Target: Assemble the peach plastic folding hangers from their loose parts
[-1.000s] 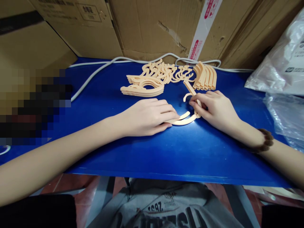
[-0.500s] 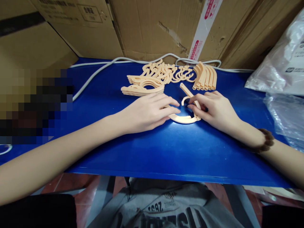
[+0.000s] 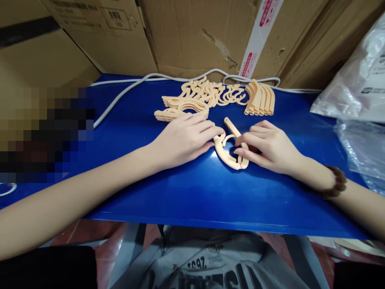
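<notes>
A beige plastic folding hanger (image 3: 225,155) is between my hands, its curved arm bowed toward me and its hook (image 3: 229,139) turned inward. My right hand (image 3: 267,146) pinches its straight arm (image 3: 232,127), with the thumb and index finger near the hook. The fingers of my left hand (image 3: 188,138) are closed at the curved arm's left end; my left thumb is mostly hidden. Just beyond my left hand lies a stack of beige folded hangers (image 3: 180,109).
Behind lie a pile of loose beige hooks (image 3: 207,90) and a row of curved beige arms (image 3: 260,98). A white cable (image 3: 120,91) runs along the back of the blue table (image 3: 192,192), before cardboard boxes (image 3: 192,36). Plastic bags (image 3: 355,88) lie at right.
The hanger has turned and come slightly closer to me, its curved arm tilting up to the left. My left fingers have drawn back a little to its end; my right hand has lowered slightly.
</notes>
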Motion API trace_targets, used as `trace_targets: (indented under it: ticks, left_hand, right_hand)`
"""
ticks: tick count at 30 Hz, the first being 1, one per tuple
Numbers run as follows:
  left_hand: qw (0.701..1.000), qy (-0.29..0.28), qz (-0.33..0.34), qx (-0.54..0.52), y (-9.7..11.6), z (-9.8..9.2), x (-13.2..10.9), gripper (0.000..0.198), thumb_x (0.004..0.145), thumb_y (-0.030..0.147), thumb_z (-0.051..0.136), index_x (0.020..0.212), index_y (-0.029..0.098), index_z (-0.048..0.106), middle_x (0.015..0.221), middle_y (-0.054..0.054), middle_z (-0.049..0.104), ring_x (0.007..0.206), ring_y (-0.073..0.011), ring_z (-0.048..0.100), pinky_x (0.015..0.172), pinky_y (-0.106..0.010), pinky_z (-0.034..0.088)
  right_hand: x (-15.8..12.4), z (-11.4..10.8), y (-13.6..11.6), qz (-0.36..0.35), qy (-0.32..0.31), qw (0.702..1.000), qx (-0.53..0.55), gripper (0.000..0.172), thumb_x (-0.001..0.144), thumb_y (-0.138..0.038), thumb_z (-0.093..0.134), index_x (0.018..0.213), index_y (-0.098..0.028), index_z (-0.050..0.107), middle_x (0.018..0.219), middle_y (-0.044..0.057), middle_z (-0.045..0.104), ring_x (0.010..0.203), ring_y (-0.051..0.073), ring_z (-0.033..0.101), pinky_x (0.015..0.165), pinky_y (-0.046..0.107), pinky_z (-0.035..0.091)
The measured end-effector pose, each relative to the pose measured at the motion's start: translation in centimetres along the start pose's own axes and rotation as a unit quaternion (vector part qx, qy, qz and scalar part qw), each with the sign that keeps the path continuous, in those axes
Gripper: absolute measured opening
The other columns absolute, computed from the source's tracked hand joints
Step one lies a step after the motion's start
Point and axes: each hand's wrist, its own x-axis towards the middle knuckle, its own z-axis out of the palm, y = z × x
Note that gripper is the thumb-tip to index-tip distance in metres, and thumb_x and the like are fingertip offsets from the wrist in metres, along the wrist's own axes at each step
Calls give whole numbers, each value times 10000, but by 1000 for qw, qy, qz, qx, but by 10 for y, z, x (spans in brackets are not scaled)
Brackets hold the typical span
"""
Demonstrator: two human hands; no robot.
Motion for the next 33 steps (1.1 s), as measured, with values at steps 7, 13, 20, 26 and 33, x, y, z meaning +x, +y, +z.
trace_targets:
  ticks: [7, 13, 20, 26, 33]
  left_hand:
    - [1000, 1, 4, -10, 0, 0, -1, 275, 1018, 266, 489, 1189, 137, 660, 1065, -86, 744, 1030, -262, 672, 865, -357, 510]
    - [1000, 3, -9, -14, 0, 2, 0, 288, 1032, 270, 457, 1126, 145, 699, 993, -77, 747, 976, -244, 672, 846, -347, 510]
    - [994, -34, -60, -83, 7, -2, 0, 297, 1025, 296, 456, 1079, 131, 698, 987, -81, 744, 929, -238, 666, 801, -347, 511]
    - [984, -51, -76, -150, 16, -3, 0, 239, 1010, 264, 476, 1012, 155, 689, 1095, -59, 736, 967, -221, 642, 839, -338, 512]
    - [989, -51, -35, -135, 15, 1, -1, 306, 1011, 191, 433, 1163, 131, 692, 1265, -103, 694, 1068, -239, 625, 951, -365, 509]
  right_hand:
    - [0, 0, 0, -38, 3, 999, 30, 400, 1030, -487, 459, 972, -147, 660, 680, 17, 600, 620, 158, 510, 748, 333, 398]
    - [-1, -1, -2, -47, -4, 997, 58, 511, 942, -637, 536, 1000, -141, 645, 713, 20, 579, 631, 165, 491, 695, 325, 383]
    - [0, -1, -12, -52, -18, 995, 81, 232, 1003, -347, 501, 1022, -148, 619, 820, 65, 638, 688, 173, 522, 692, 309, 395]
    - [-3, 5, -16, -53, -31, 995, 78, 217, 1034, -266, 447, 1052, -161, 636, 982, 102, 705, 862, 210, 611, 778, 328, 446]
    - [-1, 8, -20, -50, -11, 998, 30, 271, 1043, -281, 430, 1010, -148, 664, 901, 98, 717, 816, 219, 620, 772, 337, 455]
